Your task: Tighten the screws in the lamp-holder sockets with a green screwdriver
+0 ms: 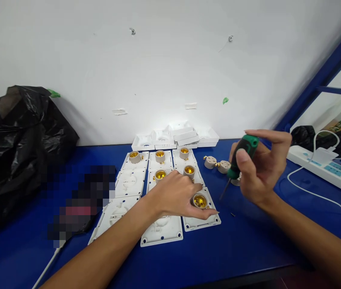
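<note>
While right hand (260, 168) grips a green-handled screwdriver (239, 162), left hand (178, 196) unclenched, fingers on white plastic plate (202, 218), round brass socket (199, 200)

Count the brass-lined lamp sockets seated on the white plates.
6: back row left, middle, right; second row middle, right; one at the left hand fingertips. The hand may hide others.

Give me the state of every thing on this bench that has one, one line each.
left hand: palm down, fingers around a brass socket.
brass socket: seated on its white plate.
white plate: flat on the blue table.
right hand: gripping the screwdriver.
screwdriver: lifted, tip down.
loose sockets: unmounted.
power strip: white plug in.
</note>
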`<state>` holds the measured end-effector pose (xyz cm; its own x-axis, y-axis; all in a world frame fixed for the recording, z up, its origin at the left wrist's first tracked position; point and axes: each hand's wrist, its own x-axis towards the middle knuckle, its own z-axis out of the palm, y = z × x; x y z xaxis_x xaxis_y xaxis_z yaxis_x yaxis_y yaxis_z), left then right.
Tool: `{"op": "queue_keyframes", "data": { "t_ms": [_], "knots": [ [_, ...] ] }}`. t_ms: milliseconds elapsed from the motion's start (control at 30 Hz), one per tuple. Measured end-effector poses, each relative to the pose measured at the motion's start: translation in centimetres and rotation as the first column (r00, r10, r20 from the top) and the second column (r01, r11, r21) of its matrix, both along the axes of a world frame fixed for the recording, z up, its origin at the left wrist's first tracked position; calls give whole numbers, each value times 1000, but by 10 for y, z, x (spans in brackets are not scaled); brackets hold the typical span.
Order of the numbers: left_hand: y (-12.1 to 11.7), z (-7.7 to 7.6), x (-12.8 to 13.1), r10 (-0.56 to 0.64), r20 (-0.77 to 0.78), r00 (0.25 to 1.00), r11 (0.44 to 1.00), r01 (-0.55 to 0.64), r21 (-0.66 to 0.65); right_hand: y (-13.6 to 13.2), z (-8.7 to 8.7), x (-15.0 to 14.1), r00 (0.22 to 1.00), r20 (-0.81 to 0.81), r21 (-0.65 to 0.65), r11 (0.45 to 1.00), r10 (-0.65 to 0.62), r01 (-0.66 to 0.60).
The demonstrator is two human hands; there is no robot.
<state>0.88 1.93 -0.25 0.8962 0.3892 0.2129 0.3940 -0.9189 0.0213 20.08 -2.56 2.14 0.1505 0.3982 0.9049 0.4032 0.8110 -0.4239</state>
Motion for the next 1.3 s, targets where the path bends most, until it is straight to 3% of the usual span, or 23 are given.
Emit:
{"op": "queue_keyframes", "data": {
  "t_ms": [67,200,333,633,867,1033,1167,1300],
  "knots": [
    [0,0,1,-11,3,1000,1000,11,6,1,3,4,999,42,-18,999,-27,27],
    [-1,4,2,0,-25,1000,999,1,41,1,1,11,966,234,-224,973,105,-52],
    [-2,7,3,8,-55,998,999,-6,47,3,-2,14,914,371,-337,941,166,-34],
    [0,6,2,-1,48,999,998,4,-57,4,-4,10,888,406,-437,899,218,-21],
    [2,4,0,18,111,994,993,-4,-121,7,-7,13,929,351,-330,944,119,4],
    [2,5,0,28,170,985,984,3,-179,12,-7,12,994,103,-218,976,36,-13],
    [2,3,0,85,239,967,973,-29,-227,15,-4,10,997,-46,-105,993,-62,57],
    [0,3,0,100,289,952,961,-18,-275,17,-4,8,988,-147,-86,996,-41,29]
  ]
}}
